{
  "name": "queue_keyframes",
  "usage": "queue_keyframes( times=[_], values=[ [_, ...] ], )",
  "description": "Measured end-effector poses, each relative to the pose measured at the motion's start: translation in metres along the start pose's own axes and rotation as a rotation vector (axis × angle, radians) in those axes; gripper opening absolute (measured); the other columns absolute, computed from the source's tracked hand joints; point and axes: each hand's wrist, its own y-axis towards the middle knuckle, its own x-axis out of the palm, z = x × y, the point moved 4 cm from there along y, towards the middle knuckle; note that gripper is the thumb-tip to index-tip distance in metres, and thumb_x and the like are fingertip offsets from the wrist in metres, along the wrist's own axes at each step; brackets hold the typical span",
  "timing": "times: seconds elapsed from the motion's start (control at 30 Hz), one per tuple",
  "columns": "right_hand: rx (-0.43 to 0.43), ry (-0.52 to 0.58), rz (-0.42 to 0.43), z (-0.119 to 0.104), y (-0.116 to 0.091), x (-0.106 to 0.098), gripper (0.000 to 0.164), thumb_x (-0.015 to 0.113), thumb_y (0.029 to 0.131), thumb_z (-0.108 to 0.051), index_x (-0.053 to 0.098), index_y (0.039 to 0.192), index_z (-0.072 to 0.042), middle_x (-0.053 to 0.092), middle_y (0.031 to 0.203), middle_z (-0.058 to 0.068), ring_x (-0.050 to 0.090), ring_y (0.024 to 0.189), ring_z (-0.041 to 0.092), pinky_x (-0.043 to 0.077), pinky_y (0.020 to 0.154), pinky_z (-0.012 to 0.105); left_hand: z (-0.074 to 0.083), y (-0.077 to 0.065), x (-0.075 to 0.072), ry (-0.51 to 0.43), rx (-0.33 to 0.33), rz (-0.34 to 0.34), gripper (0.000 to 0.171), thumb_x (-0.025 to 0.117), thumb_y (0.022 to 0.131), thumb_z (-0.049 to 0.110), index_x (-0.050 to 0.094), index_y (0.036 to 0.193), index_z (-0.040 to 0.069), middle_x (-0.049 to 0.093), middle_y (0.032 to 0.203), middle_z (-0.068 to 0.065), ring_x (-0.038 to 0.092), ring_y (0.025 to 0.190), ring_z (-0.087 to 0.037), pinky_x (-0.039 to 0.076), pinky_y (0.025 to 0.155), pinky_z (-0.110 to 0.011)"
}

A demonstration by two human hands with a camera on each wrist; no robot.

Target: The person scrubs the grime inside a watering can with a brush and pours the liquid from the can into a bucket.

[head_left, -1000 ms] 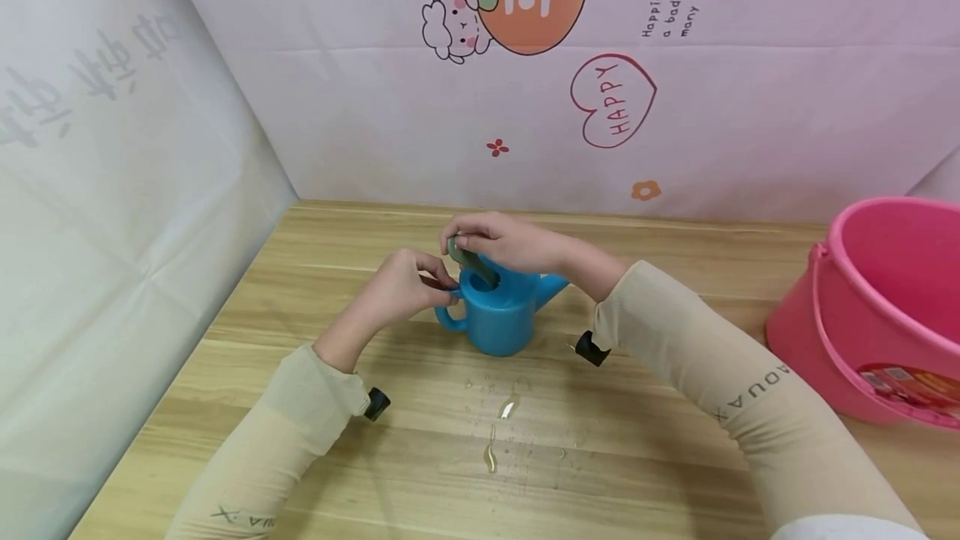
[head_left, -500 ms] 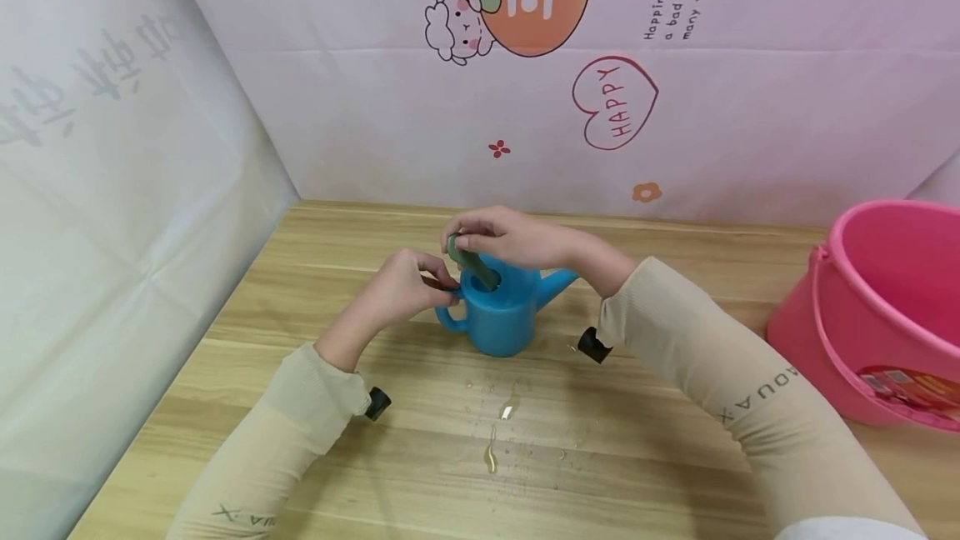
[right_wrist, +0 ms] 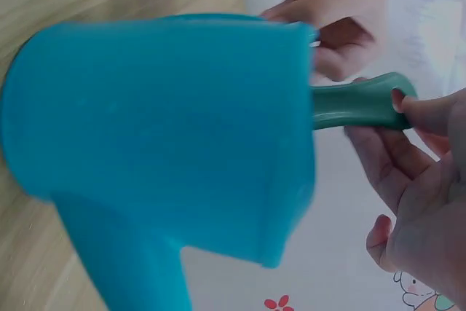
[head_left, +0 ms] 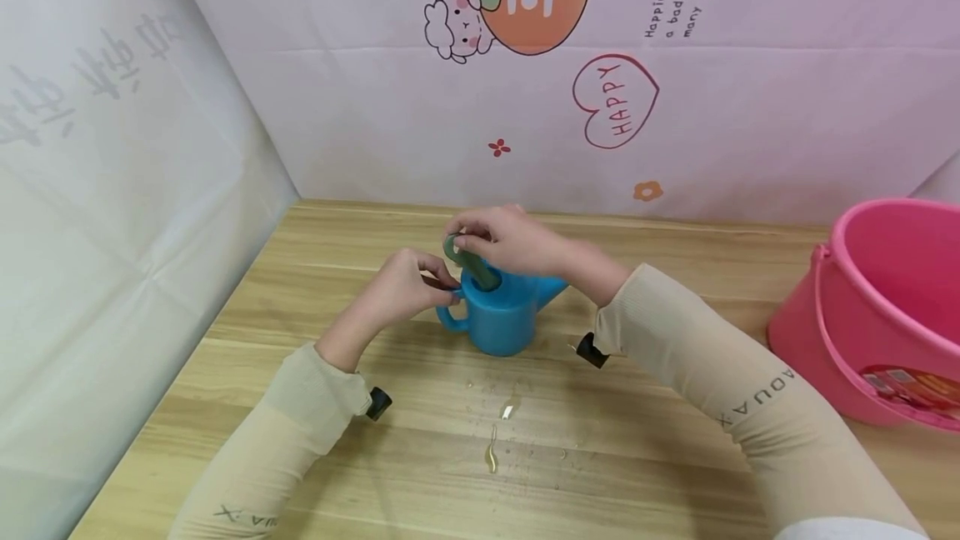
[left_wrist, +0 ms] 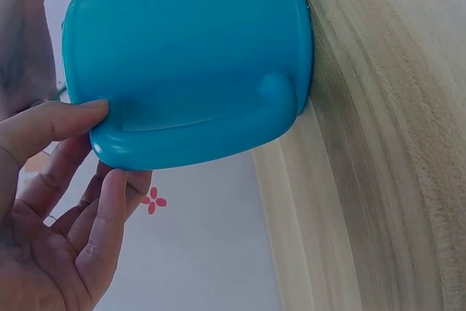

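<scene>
A blue watering can stands upright on the wooden table, its spout to the right and its handle to the left. My left hand pinches the top of that handle between thumb and fingers. Above the can, my right hand grips the end of a dark green handle with a hole near its tip. This green handle leans at a slant, its lower part going down into the can's top opening. Whatever is on its lower end is hidden inside the can.
A large pink bucket with a pink bail stands at the right. Small puddles and drops of water lie on the table in front of the can. A printed white cloth hangs behind, and another sheet covers the left side.
My right hand and the green handle have shifted slightly, with the right wrist a little lower. The left hand and the watering can stay in place.
</scene>
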Motion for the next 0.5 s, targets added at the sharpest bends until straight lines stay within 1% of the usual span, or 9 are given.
queue_keyframes(
  times=[0.03, 0.1, 0.13, 0.2, 0.27, 0.33, 0.43, 0.5],
  values=[
    [-0.006, -0.019, 0.000, 0.000, 0.000, 0.000, 0.022, 0.056, 0.107, -0.010, 0.069, 0.123, -0.004, 0.072, 0.102, 0.007, 0.062, 0.089, 0.023, 0.044, 0.087, 0.042, 0.000, 0.000, 0.000, 0.001, -0.001, 0.001, 0.003, 0.076, 0.090, 0.001, 0.075, 0.089, -0.002, 0.072, 0.102, -0.012, 0.070, 0.107, -0.033, 0.057, 0.091, -0.036],
    [-0.008, -0.014, -0.007, 0.000, -0.002, 0.001, 0.022, 0.057, 0.106, -0.010, 0.069, 0.123, -0.004, 0.072, 0.106, 0.006, 0.063, 0.091, 0.022, 0.044, 0.087, 0.041, 0.000, 0.000, 0.000, 0.003, -0.003, 0.002, 0.004, 0.076, 0.090, 0.001, 0.075, 0.091, -0.003, 0.072, 0.101, -0.012, 0.070, 0.107, -0.033, 0.057, 0.091, -0.036],
    [-0.005, 0.008, -0.013, 0.000, -0.003, 0.000, 0.022, 0.057, 0.106, -0.010, 0.069, 0.123, -0.003, 0.072, 0.107, 0.007, 0.063, 0.092, 0.022, 0.045, 0.088, 0.040, 0.001, 0.000, 0.000, 0.002, -0.007, 0.002, 0.004, 0.076, 0.090, 0.001, 0.075, 0.091, -0.002, 0.072, 0.101, -0.012, 0.071, 0.107, -0.032, 0.057, 0.091, -0.037],
    [0.001, 0.064, -0.017, 0.001, -0.005, -0.001, 0.021, 0.058, 0.106, -0.009, 0.069, 0.122, -0.002, 0.073, 0.105, 0.007, 0.063, 0.092, 0.023, 0.050, 0.085, 0.039, 0.001, 0.000, 0.000, 0.000, -0.009, 0.004, 0.004, 0.076, 0.090, 0.001, 0.076, 0.091, -0.002, 0.072, 0.100, -0.011, 0.071, 0.105, -0.031, 0.057, 0.090, -0.038],
    [0.016, 0.097, -0.025, 0.002, -0.007, -0.004, 0.021, 0.061, 0.104, -0.010, 0.069, 0.122, -0.001, 0.073, 0.103, 0.006, 0.064, 0.094, 0.023, 0.052, 0.088, 0.039, 0.001, 0.000, 0.000, -0.006, -0.006, 0.004, 0.004, 0.076, 0.090, 0.001, 0.076, 0.091, -0.002, 0.071, 0.099, -0.011, 0.072, 0.104, -0.030, 0.058, 0.090, -0.039],
    [0.022, 0.096, -0.032, 0.002, -0.008, -0.006, 0.020, 0.064, 0.102, -0.011, 0.070, 0.119, -0.001, 0.074, 0.103, 0.006, 0.066, 0.097, 0.024, 0.053, 0.092, 0.042, 0.000, 0.000, 0.000, -0.007, 0.002, 0.006, 0.003, 0.077, 0.090, 0.001, 0.076, 0.090, -0.002, 0.071, 0.098, -0.011, 0.072, 0.102, -0.030, 0.058, 0.090, -0.040],
    [0.024, 0.068, -0.052, 0.003, -0.011, -0.007, 0.016, 0.071, 0.098, -0.012, 0.073, 0.111, -0.003, 0.074, 0.100, 0.004, 0.068, 0.096, 0.022, 0.054, 0.094, 0.044, 0.000, 0.001, 0.000, -0.006, 0.014, 0.009, 0.003, 0.077, 0.089, 0.001, 0.076, 0.089, -0.002, 0.072, 0.096, -0.011, 0.072, 0.100, -0.029, 0.058, 0.089, -0.041],
    [0.008, 0.037, -0.051, 0.003, -0.013, -0.008, 0.013, 0.075, 0.096, -0.012, 0.076, 0.105, -0.004, 0.073, 0.098, 0.002, 0.067, 0.095, 0.022, 0.054, 0.093, 0.044, 0.000, 0.001, 0.000, -0.006, 0.012, 0.010, 0.003, 0.077, 0.089, 0.001, 0.076, 0.090, -0.002, 0.072, 0.096, -0.010, 0.072, 0.100, -0.029, 0.058, 0.089, -0.041]
  ],
)
